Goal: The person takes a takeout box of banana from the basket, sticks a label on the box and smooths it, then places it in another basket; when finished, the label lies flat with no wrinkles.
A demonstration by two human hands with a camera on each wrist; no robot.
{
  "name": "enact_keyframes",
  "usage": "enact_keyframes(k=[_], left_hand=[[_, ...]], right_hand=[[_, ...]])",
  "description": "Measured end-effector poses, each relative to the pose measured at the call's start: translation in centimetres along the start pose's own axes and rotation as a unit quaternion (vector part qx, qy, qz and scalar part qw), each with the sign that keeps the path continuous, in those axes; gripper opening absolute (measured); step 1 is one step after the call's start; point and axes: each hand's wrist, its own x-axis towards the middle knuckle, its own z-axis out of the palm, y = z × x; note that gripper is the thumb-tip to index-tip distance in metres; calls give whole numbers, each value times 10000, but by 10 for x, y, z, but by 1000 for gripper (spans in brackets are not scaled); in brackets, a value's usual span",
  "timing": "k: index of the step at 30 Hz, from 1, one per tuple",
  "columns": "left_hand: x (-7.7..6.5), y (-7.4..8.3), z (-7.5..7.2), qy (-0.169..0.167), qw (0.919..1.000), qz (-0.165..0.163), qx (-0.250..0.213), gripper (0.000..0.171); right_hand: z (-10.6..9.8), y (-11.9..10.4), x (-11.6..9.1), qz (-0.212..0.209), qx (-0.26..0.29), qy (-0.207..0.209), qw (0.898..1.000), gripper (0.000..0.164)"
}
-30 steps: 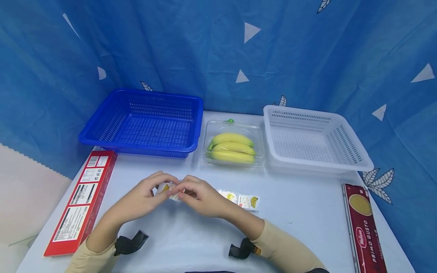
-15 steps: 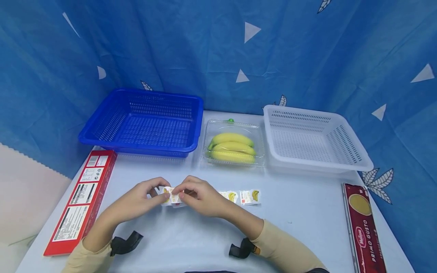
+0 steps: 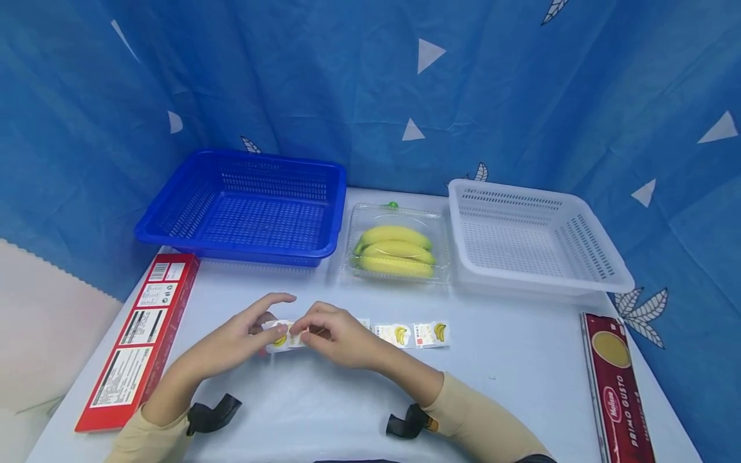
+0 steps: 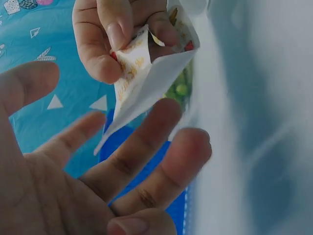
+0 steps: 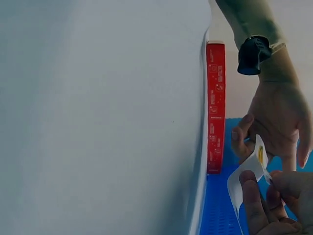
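Note:
A strip of white banana-print stickers (image 3: pixel 395 334) runs sideways across the front middle, its left part between the two hands. The right hand (image 3: pixel 344 337) pinches the strip between thumb and fingers; in the right wrist view the strip's pale back (image 5: pixel 235 188) bends around these fingers. At the strip's left end is the left hand (image 3: pixel 234 341), index finger raised and thumb overlapping a banana sticker. Seen from the left wrist, the left hand (image 4: pixel 88 181) has its fingers spread apart, with the folded strip (image 4: pixel 161 78) just beyond the fingertips, in the right hand's fingers.
Behind the hands, a clear lidded box of bananas (image 3: pixel 396 251) stands between a blue basket (image 3: pixel 260 251) and a white basket (image 3: pixel 538 276). A long red box (image 3: pixel 136 341) lies at the left edge, a dark red spaghetti pack (image 3: pixel 616 386) at the right.
The left hand's fingers have opened, with the index finger lifting off the strip. The strip's right end has shifted slightly to the right. The right hand keeps its pinch in nearly the same place.

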Motion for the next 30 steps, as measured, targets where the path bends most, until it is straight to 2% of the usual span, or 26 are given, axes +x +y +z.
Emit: enact_keyframes(k=[4,7,14,21,26,30], left_hand=[[0,-1,1,-213,9993,298,-98,35],[1,-3,2,-215,9988,426,-108,28],[4,-9,4,-163,9994,233,-202,28],[7,-14,5,-261,9988,113,-387,32],[6,-15,4,-155,9993,-88,-331,36],[5,-16,2,94,9998,-117,-162,37]], right_hand=[[1,1,0,-49,-72,19,10000,20],[2,1,-1,-5,-31,52,10000,20],[3,4,-3,113,65,89,9999,20],[3,4,-4,145,146,118,9997,21],[3,3,-5,247,185,251,9992,22],[3,3,-6,355,293,428,9980,23]])
